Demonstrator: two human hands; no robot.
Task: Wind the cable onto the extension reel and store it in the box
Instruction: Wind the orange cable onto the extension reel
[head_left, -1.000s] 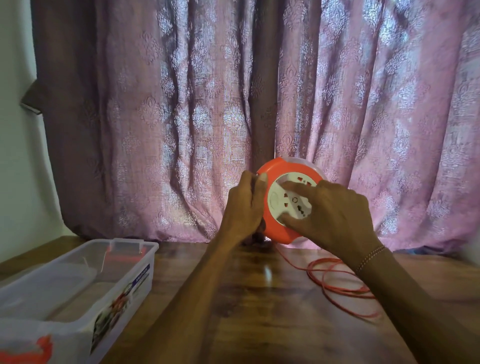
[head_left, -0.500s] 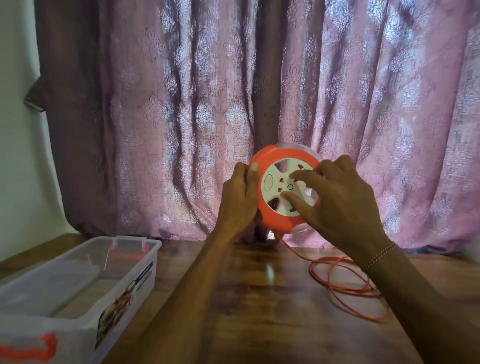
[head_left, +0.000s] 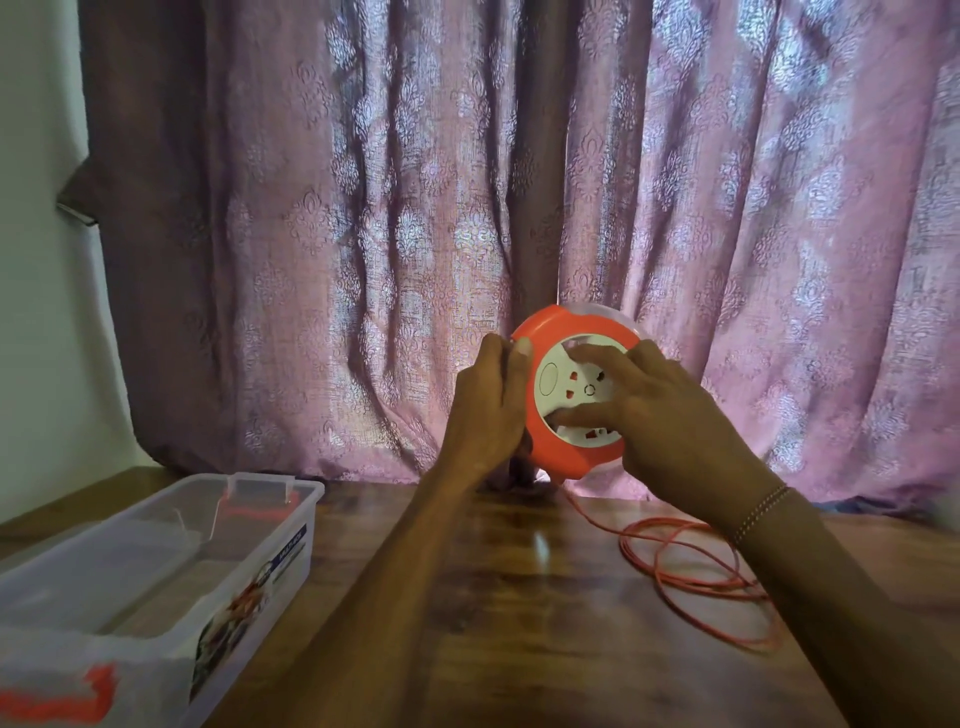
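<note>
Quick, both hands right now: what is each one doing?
Left hand: grips the rim of the orange reel, holding it up off the table.
Right hand: open, fingers spread on the reel's white socket face, holding nothing.

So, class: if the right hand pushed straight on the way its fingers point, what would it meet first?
The right hand already has its fingertips on the white socket face of the orange extension reel, so it meets that face at once; the left hand lies beyond, depth unclear.

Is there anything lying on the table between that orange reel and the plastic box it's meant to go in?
Nothing visible does. Only bare table separates the reel from the open box.
</note>
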